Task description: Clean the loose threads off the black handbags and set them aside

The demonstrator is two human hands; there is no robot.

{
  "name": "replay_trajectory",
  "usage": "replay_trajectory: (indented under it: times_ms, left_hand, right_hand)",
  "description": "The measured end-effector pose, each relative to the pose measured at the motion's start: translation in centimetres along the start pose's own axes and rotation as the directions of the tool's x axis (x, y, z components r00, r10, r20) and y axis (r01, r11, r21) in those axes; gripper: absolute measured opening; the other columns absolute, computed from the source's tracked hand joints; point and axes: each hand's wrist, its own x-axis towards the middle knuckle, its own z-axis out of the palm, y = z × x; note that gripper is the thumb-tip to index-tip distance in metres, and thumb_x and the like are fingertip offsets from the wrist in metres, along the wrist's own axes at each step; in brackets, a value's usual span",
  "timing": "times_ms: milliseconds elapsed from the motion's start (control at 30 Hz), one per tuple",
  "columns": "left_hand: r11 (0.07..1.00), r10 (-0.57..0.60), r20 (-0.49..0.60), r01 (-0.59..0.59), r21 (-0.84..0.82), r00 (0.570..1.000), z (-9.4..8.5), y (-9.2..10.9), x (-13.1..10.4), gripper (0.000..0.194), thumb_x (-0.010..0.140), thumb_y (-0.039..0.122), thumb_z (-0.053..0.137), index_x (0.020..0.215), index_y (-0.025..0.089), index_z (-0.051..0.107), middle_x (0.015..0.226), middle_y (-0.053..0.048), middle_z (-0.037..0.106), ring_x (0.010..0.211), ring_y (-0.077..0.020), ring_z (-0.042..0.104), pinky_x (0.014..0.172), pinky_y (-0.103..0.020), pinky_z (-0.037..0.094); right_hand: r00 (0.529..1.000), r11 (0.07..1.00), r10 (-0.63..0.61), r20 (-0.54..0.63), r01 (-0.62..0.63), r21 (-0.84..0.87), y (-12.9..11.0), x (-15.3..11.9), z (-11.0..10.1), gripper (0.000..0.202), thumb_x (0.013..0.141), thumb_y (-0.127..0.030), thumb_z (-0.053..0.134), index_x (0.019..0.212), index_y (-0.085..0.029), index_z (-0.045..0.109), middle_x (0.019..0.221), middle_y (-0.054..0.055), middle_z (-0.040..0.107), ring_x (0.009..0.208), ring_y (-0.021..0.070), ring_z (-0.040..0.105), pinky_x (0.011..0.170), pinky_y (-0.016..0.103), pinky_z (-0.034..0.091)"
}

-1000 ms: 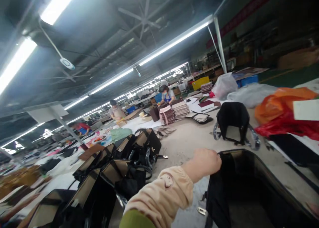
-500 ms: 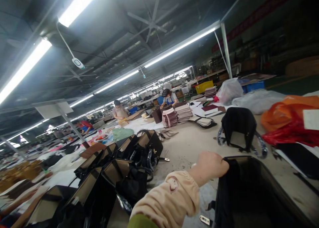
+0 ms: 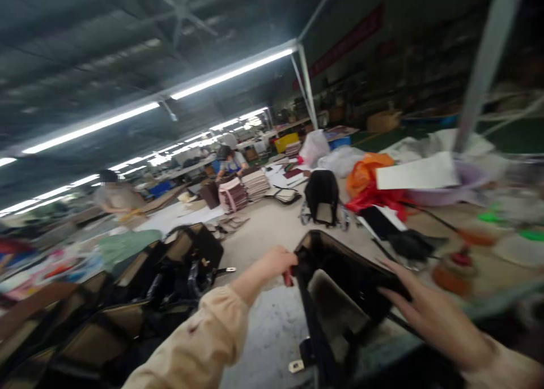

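Note:
A black handbag [image 3: 312, 298] stands tilted in front of me, its mouth open and its lighter lining showing. My left hand [image 3: 278, 264] is closed round the rim at the bag's left corner. At the right wall, my right hand [image 3: 419, 298] pinches the panel between thumb and fingers. From the bag's lower left side hangs a strap with a gold metal tip [image 3: 296, 366]. Just beyond it, a second black bag piece [image 3: 322, 196] with plastic-wrapped handles sits on the table [image 3: 263, 230].
Several black bags [image 3: 187, 253] stand in rows on the left. To the right lie orange and red plastic bags [image 3: 374, 179], black flat pieces [image 3: 382, 225] and a pot with a red top [image 3: 457, 270]. Stacked panels [image 3: 255, 183] and co-workers [image 3: 232, 159] are farther back.
My view has swung to the right. My right hand has come into view and gripped the handbag's right wall, while my left hand keeps hold of its corner.

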Motion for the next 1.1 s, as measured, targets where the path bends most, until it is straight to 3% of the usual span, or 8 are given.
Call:
replay_trajectory:
  times_ms: [100, 333, 433, 533, 600, 667, 833, 1100]
  left_hand:
    - [0.995, 0.079, 0.062, -0.075, -0.06, 0.995, -0.9, -1.9, -0.4, 0.041, 0.072, 0.028, 0.036, 0.036, 0.017, 0.051, 0.032, -0.002, 0.047, 0.047, -0.0147, 0.056, 0.063, -0.027, 0.048]
    - [0.998, 0.029, 0.058, -0.026, -0.064, 0.998, -3.5, -5.1, 0.5, 0.036, 0.074, 0.032, 0.041, 0.052, 0.014, 0.063, 0.037, -0.003, 0.056, 0.05, -0.0182, 0.059, 0.063, -0.028, 0.046]
    - [0.979, 0.056, 0.101, -0.075, 0.192, 0.993, -4.4, -4.4, 0.3, 0.038, 0.078, 0.03, 0.037, 0.052, 0.016, 0.061, 0.043, -0.004, 0.059, 0.058, -0.0185, 0.061, 0.065, -0.027, 0.044]
    - [0.772, 0.125, -0.016, -0.087, 0.629, 0.992, -4.7, -2.3, -0.4, 0.037, 0.081, 0.033, 0.038, 0.055, 0.018, 0.06, 0.056, -0.006, 0.065, 0.064, -0.0194, 0.062, 0.063, -0.027, 0.041]
    - [0.603, 0.22, -0.215, 0.041, 0.797, 0.951, -4.0, -0.5, -1.0, 0.039, 0.084, 0.041, 0.037, 0.066, 0.019, 0.064, 0.066, -0.007, 0.068, 0.067, -0.0229, 0.063, 0.061, -0.029, 0.039]
    - [0.574, 0.366, -0.291, 0.032, 0.818, 0.884, -2.6, 1.0, -1.2, 0.04, 0.086, 0.05, 0.038, 0.087, 0.022, 0.066, 0.079, -0.007, 0.07, 0.075, -0.0253, 0.063, 0.064, -0.032, 0.041]
    - [0.485, 0.666, 0.023, -0.455, 0.747, 0.746, 2.0, 2.5, 1.1, 0.033, 0.083, 0.047, 0.052, 0.099, 0.02, 0.063, 0.1, -0.006, 0.067, 0.094, -0.022, 0.06, 0.083, -0.033, 0.044]
    - [0.394, 0.688, 0.085, -0.47, 0.79, 0.72, 3.0, 1.5, 4.9, 0.019, 0.08, 0.037, 0.062, 0.082, 0.019, 0.067, 0.086, -0.006, 0.062, 0.085, -0.0217, 0.056, 0.079, -0.035, 0.044]
  right_hand:
    - [0.982, 0.988, 0.11, 0.157, -0.125, 0.09, 0.5, 1.7, 0.0, 0.047, 0.088, -0.033, 0.047, 0.133, -0.025, 0.04, 0.115, 0.008, 0.065, 0.095, 0.0238, 0.065, 0.083, 0.037, 0.05]
    - [0.97, 0.98, 0.145, 0.196, -0.168, 0.11, -0.5, 4.5, 1.1, 0.038, 0.084, -0.03, 0.053, 0.122, -0.026, 0.051, 0.096, 0.003, 0.07, 0.089, 0.0222, 0.065, 0.076, 0.031, 0.046]
    - [0.967, 0.98, 0.158, 0.198, -0.178, 0.091, -1.2, 4.5, 1.2, 0.034, 0.084, -0.03, 0.054, 0.118, -0.025, 0.053, 0.091, 0.003, 0.07, 0.086, 0.0223, 0.065, 0.072, 0.03, 0.045]
    - [0.968, 0.979, 0.16, 0.196, -0.181, 0.098, -1.5, 4.4, 1.2, 0.032, 0.084, -0.029, 0.054, 0.115, -0.024, 0.055, 0.091, 0.003, 0.071, 0.084, 0.0212, 0.065, 0.071, 0.029, 0.045]
    - [0.969, 0.978, 0.159, 0.188, -0.18, 0.105, -1.7, 4.3, 1.3, 0.032, 0.083, -0.028, 0.055, 0.114, -0.024, 0.056, 0.092, 0.004, 0.07, 0.085, 0.021, 0.065, 0.072, 0.029, 0.045]
    - [0.974, 0.978, 0.147, 0.174, -0.17, 0.12, -1.9, 4.2, 1.3, 0.033, 0.082, -0.027, 0.056, 0.115, -0.023, 0.056, 0.094, 0.004, 0.07, 0.088, 0.0209, 0.065, 0.074, 0.03, 0.046]
    - [0.991, 0.979, 0.053, 0.125, -0.076, 0.187, -2.2, 4.1, 1.2, 0.04, 0.078, -0.028, 0.061, 0.117, -0.023, 0.056, 0.104, 0.004, 0.068, 0.092, 0.0193, 0.064, 0.082, 0.031, 0.048]
    - [0.999, 0.973, 0.019, 0.032, -0.025, 0.231, -2.3, 5.3, 1.4, 0.033, 0.081, -0.037, 0.062, 0.108, -0.019, 0.067, 0.104, 0.007, 0.07, 0.093, 0.02, 0.065, 0.085, 0.031, 0.049]
